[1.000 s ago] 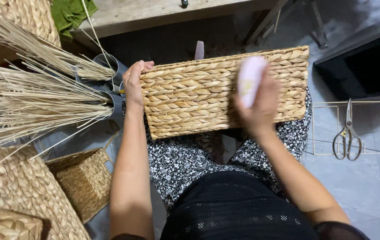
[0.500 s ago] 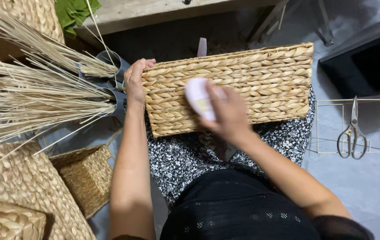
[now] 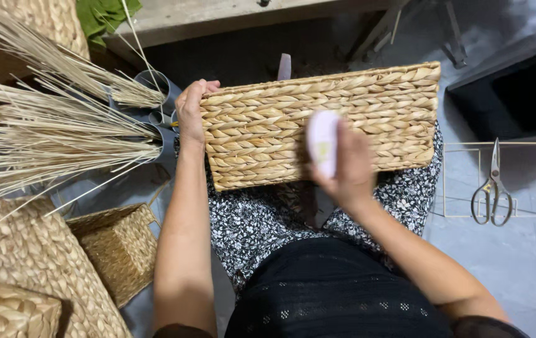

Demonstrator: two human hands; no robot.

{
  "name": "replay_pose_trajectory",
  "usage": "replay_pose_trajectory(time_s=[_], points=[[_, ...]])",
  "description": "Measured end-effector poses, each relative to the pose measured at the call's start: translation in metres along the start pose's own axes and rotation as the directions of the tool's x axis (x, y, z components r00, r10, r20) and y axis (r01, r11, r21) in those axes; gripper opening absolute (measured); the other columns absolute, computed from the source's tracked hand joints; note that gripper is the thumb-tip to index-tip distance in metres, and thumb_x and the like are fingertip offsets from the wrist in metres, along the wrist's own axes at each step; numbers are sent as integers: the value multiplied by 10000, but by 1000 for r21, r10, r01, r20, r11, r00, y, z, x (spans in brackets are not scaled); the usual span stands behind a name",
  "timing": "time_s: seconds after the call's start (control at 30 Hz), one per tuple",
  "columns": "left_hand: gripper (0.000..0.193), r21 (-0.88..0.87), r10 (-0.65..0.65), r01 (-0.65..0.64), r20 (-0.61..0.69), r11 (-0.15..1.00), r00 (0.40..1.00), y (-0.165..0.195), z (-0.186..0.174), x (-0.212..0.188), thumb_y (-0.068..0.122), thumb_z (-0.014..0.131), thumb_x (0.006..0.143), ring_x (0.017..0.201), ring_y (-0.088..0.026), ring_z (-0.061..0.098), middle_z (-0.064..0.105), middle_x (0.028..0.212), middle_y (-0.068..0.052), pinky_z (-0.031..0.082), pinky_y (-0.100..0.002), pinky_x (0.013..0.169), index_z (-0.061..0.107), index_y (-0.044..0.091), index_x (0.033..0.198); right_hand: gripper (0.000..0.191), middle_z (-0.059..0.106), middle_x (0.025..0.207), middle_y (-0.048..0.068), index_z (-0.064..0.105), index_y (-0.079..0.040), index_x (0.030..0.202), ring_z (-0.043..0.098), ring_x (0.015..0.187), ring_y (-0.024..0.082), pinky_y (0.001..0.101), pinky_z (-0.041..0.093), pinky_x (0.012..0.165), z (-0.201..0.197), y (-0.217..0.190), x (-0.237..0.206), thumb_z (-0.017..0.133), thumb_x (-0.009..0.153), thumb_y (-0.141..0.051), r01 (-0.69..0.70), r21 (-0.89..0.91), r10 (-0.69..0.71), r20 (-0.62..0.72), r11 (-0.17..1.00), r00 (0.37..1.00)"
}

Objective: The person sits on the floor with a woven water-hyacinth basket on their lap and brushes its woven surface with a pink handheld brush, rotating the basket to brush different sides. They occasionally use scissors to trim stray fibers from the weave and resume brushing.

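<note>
1. Gripped in your right hand (image 3: pixel 346 169) is a small pale pink oblong object (image 3: pixel 323 143); your fingers wrap its lower half and its face presses against the woven side of the rectangular wicker basket (image 3: pixel 321 128). What the object is exactly, you cannot tell; it is a little blurred.

2. Your left hand (image 3: pixel 191 111) clamps the basket's left end, thumb and fingers curled over the corner, and steadies it on your lap over the black-and-white patterned cloth (image 3: pixel 249 219).

3. Head view, relative to that right-hand grip: the object sits near the middle of the basket's face, slightly right of centre. Well to the right of it, a pair of scissors (image 3: pixel 492 194) lies on the grey floor (image 3: pixel 531 256) inside a thin wire frame (image 3: pixel 496 180). Far to the left, bundles of dry straw stalks (image 3: pixel 55 131) stand in grey tubes (image 3: pixel 155 84), and below them lie more woven baskets (image 3: pixel 118 247).

4. Progress, as a judgement: you seem midway through passing the object over the basket's surface. The weave shows no visible difference between any one stretch and another, so how much is done or left cannot be read.

5. Against the earlier frames: the object was at the basket's right end one second ago, then at the left-centre half a second ago, and now it is back near the middle. Your left hand has kept its hold on the corner, and the basket has barely shifted.
</note>
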State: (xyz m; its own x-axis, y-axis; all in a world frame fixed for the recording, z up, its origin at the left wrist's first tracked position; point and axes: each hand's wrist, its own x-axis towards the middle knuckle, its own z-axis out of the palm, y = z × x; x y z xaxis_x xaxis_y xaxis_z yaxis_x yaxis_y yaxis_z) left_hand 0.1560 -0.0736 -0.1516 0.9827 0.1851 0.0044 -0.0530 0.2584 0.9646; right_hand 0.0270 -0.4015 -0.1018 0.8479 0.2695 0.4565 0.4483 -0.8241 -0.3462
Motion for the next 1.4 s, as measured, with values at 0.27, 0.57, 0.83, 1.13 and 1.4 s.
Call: replay_pose_trajectory(time_s=[0.27, 0.57, 0.83, 1.13, 1.4], points=[[347, -20, 22, -22, -1, 1000, 1000, -8, -5, 0, 250, 575, 976, 1051, -240, 677, 721, 925, -157, 520, -354, 957, 693, -39, 824, 931, 577, 1180, 212, 437, -135, 1536, 593, 1038, 382, 508, 474, 844, 33, -120, 40, 844, 736, -382, 248, 342, -314, 154, 907, 937], [347, 12, 44, -44, 20, 999, 999, -2, -1, 5, 246, 558, 995, 1049, -235, 672, 727, 948, -135, 506, -358, 958, 693, -24, 826, 1025, 622, 1159, 224, 368, -83, 1579, 584, 1025, 402, 534, 461, 864, -28, 32, -8, 860, 712, -325, -5, -68, 10, 72, 998, 997], [349, 41, 49, -50, 23, 998, 999, 0, 4, 6, 238, 540, 1003, 1074, -260, 678, 717, 906, -126, 510, -376, 972, 675, -19, 808, 982, 584, 1216, 202, 293, -57, 1654, 529, 1109, 356, 497, 461, 966, -46, 69, -33, 811, 859, -308, -231, -115, 213, -153, 966, 965], [347, 16, 36, -36, 7, 999, 999, -7, -2, 5, 244, 549, 988, 1092, -262, 667, 727, 908, -147, 509, -379, 988, 676, -29, 815, 890, 580, 1142, 213, 434, -91, 1509, 569, 1013, 372, 517, 452, 855, 26, -81, 41, 804, 775, -433, 146, 171, -164, 102, 974, 981], [353, 31, 25, -25, 4, 999, 1000, -7, -4, -1, 261, 552, 989, 1096, -256, 666, 738, 954, -157, 505, -374, 1000, 699, -25, 844, 992, 618, 1059, 185, 415, -100, 1555, 583, 913, 325, 482, 463, 745, 22, -30, 56, 862, 738, -441, 50, 86, -67, 208, 995, 976]])
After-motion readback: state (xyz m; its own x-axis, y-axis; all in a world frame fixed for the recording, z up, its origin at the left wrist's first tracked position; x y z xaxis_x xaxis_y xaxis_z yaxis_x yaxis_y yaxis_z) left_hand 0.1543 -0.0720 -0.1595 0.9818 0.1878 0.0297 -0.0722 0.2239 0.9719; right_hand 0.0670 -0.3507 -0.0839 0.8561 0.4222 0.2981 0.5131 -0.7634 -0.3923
